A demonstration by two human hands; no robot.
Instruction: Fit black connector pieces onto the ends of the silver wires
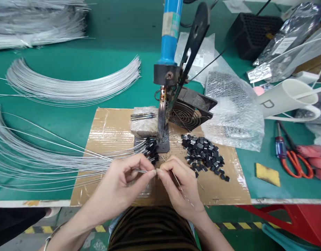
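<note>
My left hand (129,177) is closed, thumb and forefinger pinching a thin grey cable (141,170). Its tip meets the fingertips of my right hand (180,181), which are also pinched together; whatever sits between them is too small to make out. A thin silvery wire (177,179), like solder wire, runs through the fingers of my right hand and over its back. Just beyond my hands lie black connectors (151,148) on the ends of a fan of grey cables (58,160). A heap of loose black connectors (203,153) is right of my right hand.
A blue-handled soldering iron (172,35) stands clamped upright, tip down, above the cardboard (89,132). Behind it sits a black fan (190,109). Further cable bundles (74,89) lie left. Bubble wrap (233,108), a white mug (283,97), a yellow sponge (267,174) and orange-handled scissors (297,165) are right.
</note>
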